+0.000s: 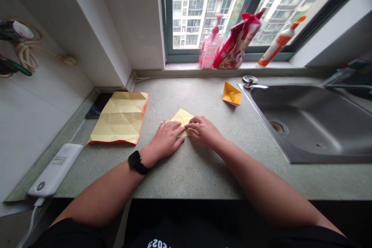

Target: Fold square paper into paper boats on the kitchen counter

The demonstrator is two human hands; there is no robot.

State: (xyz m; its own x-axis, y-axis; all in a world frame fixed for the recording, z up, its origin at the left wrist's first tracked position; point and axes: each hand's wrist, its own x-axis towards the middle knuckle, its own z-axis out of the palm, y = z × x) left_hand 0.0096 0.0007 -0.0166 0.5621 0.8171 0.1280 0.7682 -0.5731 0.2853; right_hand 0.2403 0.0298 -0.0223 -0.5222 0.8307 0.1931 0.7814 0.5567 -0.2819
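A pale yellow sheet of folded paper (181,115) lies on the countertop in front of me, its pointed top facing the window. My left hand (167,137) rests flat on its left side with the fingers stretched out. On the right side, my right hand (205,131) has its fingers bent and pressed together at the paper near the middle, close to the left fingertips. Whether those fingers pinch an edge or only press down is hard to see. Both hands hide much of the paper's lower part.
Creased yellow sheets with red edges (119,118) lie at left, over a dark flat object (99,105). A white power bank (56,170) sits nearer. A folded orange paper shape (231,93) stands by the steel sink (314,124). Bottles and a red bag (238,42) line the sill.
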